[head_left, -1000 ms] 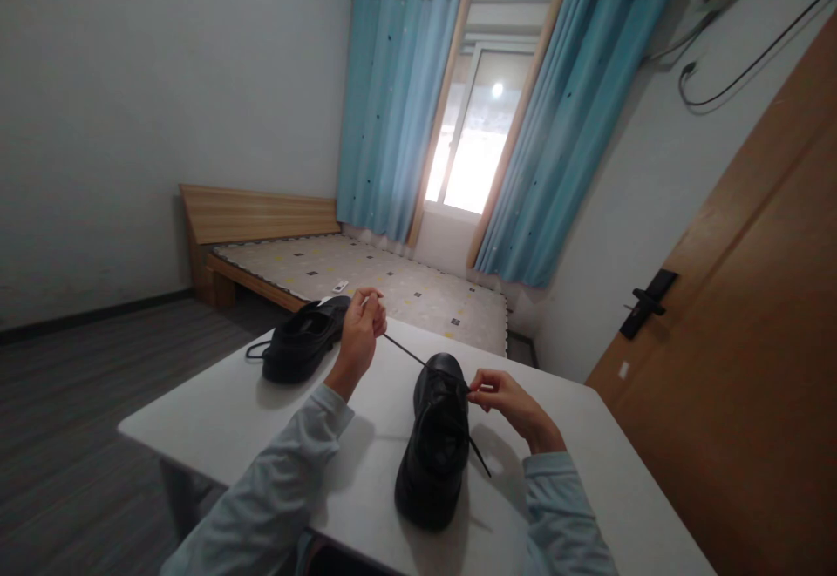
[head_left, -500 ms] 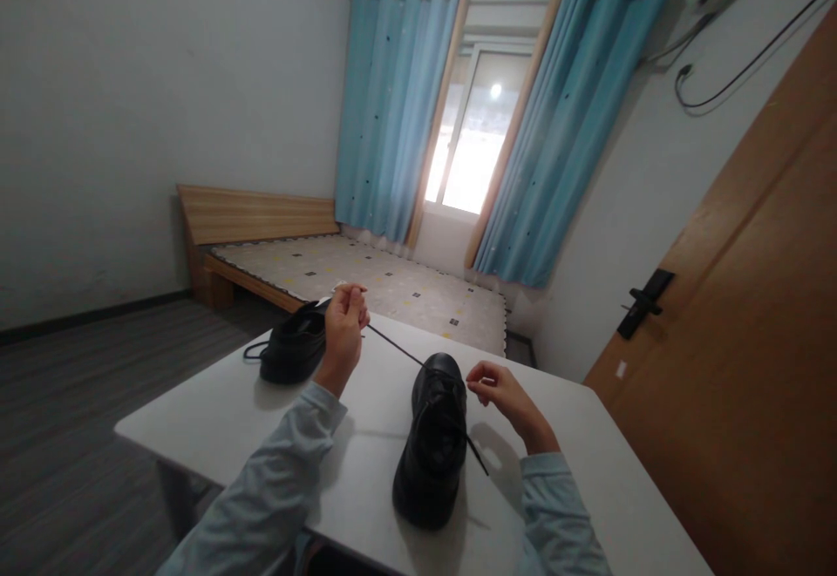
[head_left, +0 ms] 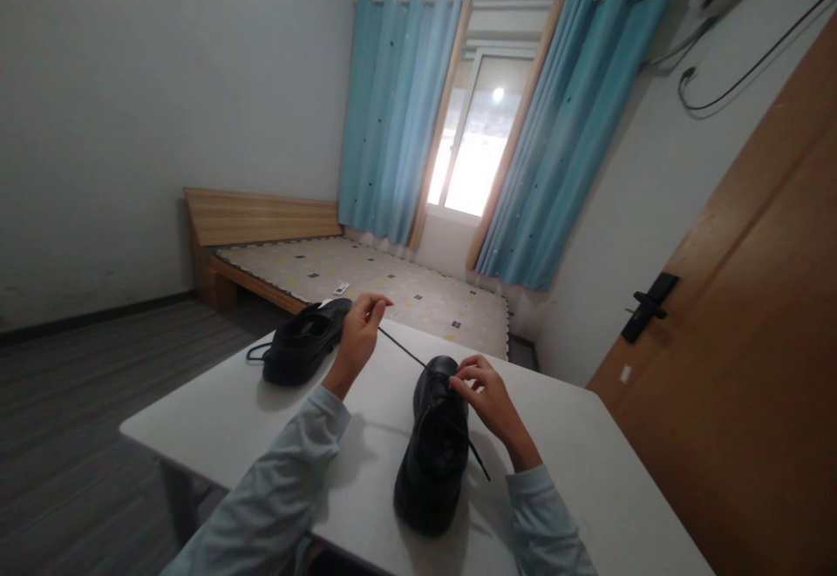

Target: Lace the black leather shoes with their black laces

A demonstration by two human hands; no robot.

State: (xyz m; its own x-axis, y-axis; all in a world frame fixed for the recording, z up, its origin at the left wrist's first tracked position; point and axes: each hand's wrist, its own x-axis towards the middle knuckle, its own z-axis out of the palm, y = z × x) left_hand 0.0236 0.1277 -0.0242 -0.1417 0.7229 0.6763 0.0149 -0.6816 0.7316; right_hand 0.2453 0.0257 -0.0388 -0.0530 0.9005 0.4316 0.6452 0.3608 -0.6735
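Observation:
A black lace-up shoe (head_left: 428,480) stands on the white table (head_left: 555,515), its toe pointing away from me. My left hand (head_left: 359,336) is raised to the left of the toe, pinching a black shoelace (head_left: 404,348) that runs taut down to the front of the shoe. At the upper right side of the shoe, my right hand (head_left: 489,397) has its fingertips bent together against the lacing; whatever lies between them is too small to make out. A loose lace end hangs off the shoe's right side. The matching black shoe (head_left: 297,354) sits on the table beyond my left wrist.
Behind the table is a bed (head_left: 366,267) with a patterned mattress and a wooden headboard (head_left: 268,219). A wooden door (head_left: 738,367) with a black handle stands on the right. Blue curtains (head_left: 398,123) flank the window (head_left: 480,132).
My right hand has moved left, from beside the shoe onto its lacing. My left hand has shifted slightly right and down, still holding the lace.

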